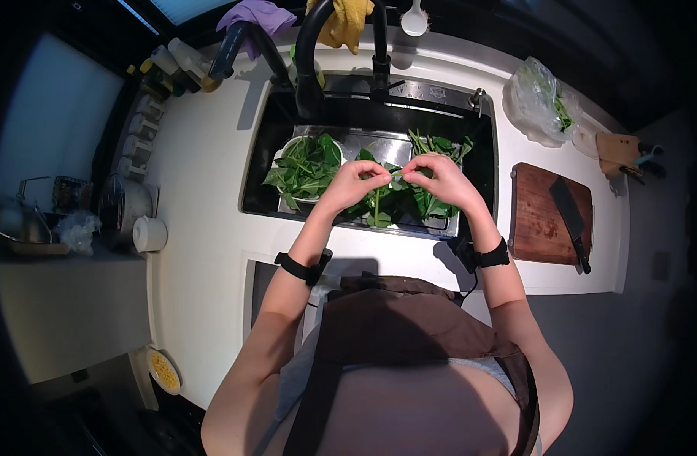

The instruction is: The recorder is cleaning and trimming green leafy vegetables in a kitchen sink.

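Observation:
Over the black sink (pixel 255 171), my left hand (pixel 357 181) and my right hand (pixel 439 178) meet almost fingertip to fingertip. Each pinches a thin green stem (pixel 396 174) between thumb and forefinger. Beneath and around them lie loose leafy greens (pixel 379 214) on a steel tray or rack in the sink. A white bowl or colander (pixel 341 149) heaped with leafy greens (pixel 305 168) stands left of my left hand. More greens with stems (pixel 439 145) lie behind my right hand. A strap with a small device sits on each wrist.
A black faucet (pixel 309 68) arches over the sink's back, yellow cloth (pixel 348 25) on top. At right are a wooden cutting board (pixel 533 222) bearing a cleaver (pixel 566 208), a plastic bag of greens (pixel 536 97) and a knife block (pixel 616 153). A white lidded pot (pixel 150 234) stands left.

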Tool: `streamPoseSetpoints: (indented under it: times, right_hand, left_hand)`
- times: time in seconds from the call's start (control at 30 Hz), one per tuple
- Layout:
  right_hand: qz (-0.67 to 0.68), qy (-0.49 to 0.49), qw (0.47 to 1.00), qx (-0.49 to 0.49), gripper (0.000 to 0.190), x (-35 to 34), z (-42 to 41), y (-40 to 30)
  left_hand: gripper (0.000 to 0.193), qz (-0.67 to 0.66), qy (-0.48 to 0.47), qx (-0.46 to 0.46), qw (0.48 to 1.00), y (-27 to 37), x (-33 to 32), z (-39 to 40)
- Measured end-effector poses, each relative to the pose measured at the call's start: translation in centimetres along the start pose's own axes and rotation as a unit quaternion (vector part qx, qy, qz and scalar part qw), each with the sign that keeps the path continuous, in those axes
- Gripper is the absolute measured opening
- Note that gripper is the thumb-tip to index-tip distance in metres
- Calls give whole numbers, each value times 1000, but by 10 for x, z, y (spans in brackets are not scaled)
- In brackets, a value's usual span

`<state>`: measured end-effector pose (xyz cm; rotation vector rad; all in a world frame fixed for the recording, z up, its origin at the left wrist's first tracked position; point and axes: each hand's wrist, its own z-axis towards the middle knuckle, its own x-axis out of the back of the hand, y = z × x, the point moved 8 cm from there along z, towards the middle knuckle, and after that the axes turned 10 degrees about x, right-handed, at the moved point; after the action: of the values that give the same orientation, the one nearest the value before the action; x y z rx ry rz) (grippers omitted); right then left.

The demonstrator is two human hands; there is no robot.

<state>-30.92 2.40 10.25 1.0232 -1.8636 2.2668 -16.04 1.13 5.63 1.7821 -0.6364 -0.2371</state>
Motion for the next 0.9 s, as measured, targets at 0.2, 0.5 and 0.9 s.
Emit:
streamPoseSetpoints:
  times: [0.2,0.5,0.9]
  right_hand:
    - [-297,65,936,177,8,-10,5,-46]
    - [-372,102,919,78,9,13,9,27]
    - [-70,17,989,-128,20,27,29,179]
  left_hand:
    - [17,-350,110,93,925,-39,9,11]
    - [20,-466,465,0,753,-58,134,-58]
    - [23,-145,509,-28,848,-76,187,-40]
